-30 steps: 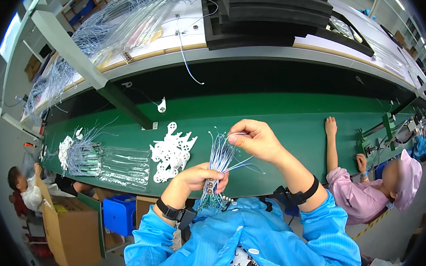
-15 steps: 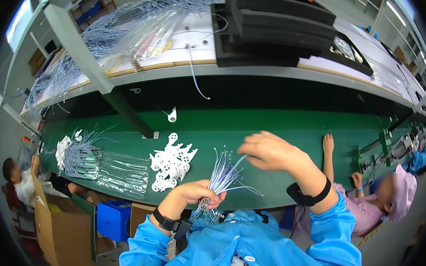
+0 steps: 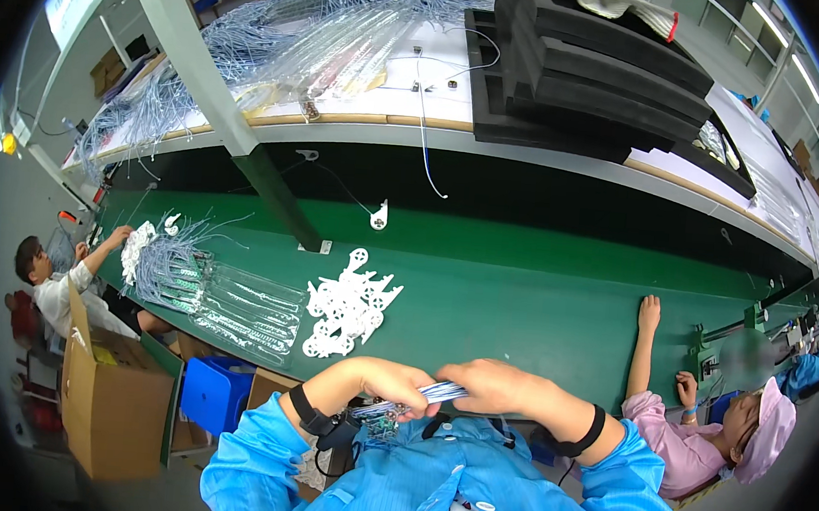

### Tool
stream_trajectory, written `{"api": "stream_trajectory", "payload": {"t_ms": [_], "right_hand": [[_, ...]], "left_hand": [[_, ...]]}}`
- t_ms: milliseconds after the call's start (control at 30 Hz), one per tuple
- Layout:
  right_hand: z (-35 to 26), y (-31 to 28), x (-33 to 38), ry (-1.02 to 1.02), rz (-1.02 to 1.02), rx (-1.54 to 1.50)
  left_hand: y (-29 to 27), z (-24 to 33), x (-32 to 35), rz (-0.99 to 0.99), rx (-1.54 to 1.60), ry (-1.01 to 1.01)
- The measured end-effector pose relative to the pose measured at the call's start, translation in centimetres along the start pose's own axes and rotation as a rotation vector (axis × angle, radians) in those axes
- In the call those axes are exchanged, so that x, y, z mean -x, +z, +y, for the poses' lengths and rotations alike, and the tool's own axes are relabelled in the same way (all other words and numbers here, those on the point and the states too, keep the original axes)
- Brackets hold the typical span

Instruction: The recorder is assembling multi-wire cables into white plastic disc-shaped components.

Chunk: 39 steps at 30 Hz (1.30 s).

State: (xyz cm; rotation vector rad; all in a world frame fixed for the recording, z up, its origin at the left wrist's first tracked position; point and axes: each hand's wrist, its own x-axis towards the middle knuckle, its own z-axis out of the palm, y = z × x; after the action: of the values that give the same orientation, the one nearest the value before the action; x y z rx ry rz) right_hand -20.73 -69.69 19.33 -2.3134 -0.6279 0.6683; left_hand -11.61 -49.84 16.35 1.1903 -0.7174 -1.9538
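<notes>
Close to my body, at the near edge of the green bench, I hold a bundle of thin white and bluish wires [image 3: 444, 392] in both hands. My left hand [image 3: 395, 385] is closed round it at its left part, where small metal and green pieces [image 3: 381, 423] hang below the fingers. My right hand [image 3: 490, 387] wraps the other end, its fingers hiding the wire tips. Ahead and to the left of my hands lies a loose pile of white plastic parts [image 3: 349, 306], several with round rings.
Further left lie a clear ribbed plastic tray [image 3: 252, 311], tangled wires [image 3: 166, 272] and white pieces [image 3: 137, 248]. A white part [image 3: 379, 217] sits near the back. Above is a shelf [image 3: 361, 129] with black foam blocks [image 3: 603, 74]. People sit at both sides; a cardboard box [image 3: 123, 416] stands lower left.
My right hand has come down and left from above the wires and closed on their free end. The bundle has turned from upright and fanned out to nearly level and gathered.
</notes>
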Motion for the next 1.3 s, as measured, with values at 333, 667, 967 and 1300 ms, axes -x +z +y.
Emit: {"api": "stream_trajectory", "payload": {"t_ms": [333,667,967,1300], "right_hand": [[5.2,0.6,-0.4,0.297,-0.003,-1.201],[14.5,9.8,-3.8,0.668,0.541,-0.422],[16.3,15.9,-3.6,0.733,0.553,-1.449],[15.0,20.0,-6.0,0.710,0.733,-1.937]], "left_hand": [[-6.1,4.6,-1.5,0.408,-0.999,0.102],[-11.4,-3.0,-13.7,0.900,-1.635,0.183],[-8.4,-7.3,-17.6,1.044,-1.423,0.276],[-3.4,-14.4,-13.7,1.299,-0.259,0.268]]}}
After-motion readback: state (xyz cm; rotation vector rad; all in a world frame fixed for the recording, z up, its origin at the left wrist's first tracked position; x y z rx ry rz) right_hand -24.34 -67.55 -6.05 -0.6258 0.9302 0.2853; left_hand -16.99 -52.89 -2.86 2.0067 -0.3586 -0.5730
